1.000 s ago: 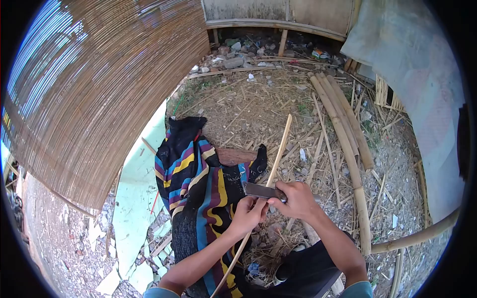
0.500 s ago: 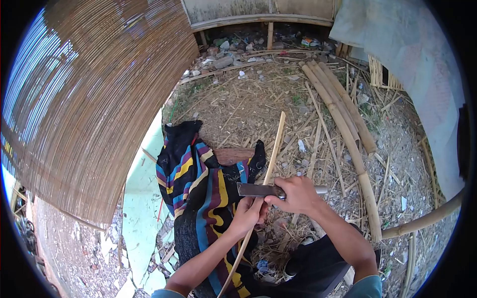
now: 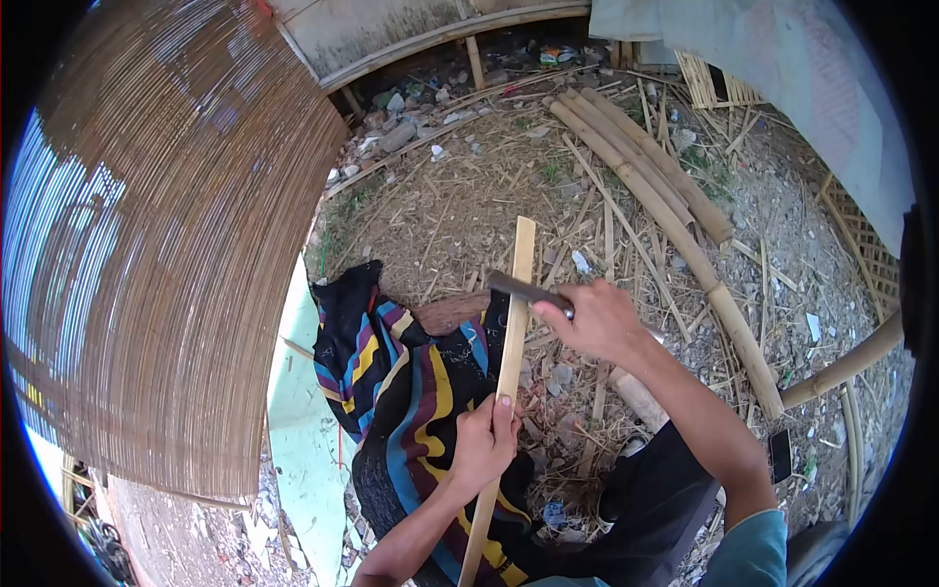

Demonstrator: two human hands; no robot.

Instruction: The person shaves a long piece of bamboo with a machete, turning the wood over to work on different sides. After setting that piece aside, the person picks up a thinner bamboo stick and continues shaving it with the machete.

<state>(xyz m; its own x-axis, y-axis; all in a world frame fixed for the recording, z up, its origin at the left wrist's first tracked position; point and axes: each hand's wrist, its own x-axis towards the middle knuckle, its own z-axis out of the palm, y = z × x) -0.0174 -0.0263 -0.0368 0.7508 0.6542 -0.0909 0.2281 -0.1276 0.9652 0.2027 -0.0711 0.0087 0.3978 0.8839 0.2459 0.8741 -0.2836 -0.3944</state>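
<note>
My left hand (image 3: 484,442) is wrapped round a long pale bamboo strip (image 3: 511,357), its thumb lying on the flat face. The strip runs up and away from me, with its top end raised. In my right hand (image 3: 604,320) is a knife (image 3: 520,289) with a broad dark blade. The blade lies across the strip near its upper end, above my left hand; whether its edge bites into the bamboo cannot be seen. Under the strip spreads a striped dark cloth (image 3: 430,401), partly over a reddish wooden block (image 3: 452,313).
Several bamboo poles (image 3: 665,220) lie on the right. A slatted bamboo screen (image 3: 166,293) stands at left beside a pale green sheet (image 3: 303,430). Shavings and rubble cover the ground. A dark phone-like object (image 3: 780,456) lies right of my leg.
My left hand has slid lower along the strip, and the knife has moved towards its upper end. The strip now turns its flat face to me. The whole view has tilted.
</note>
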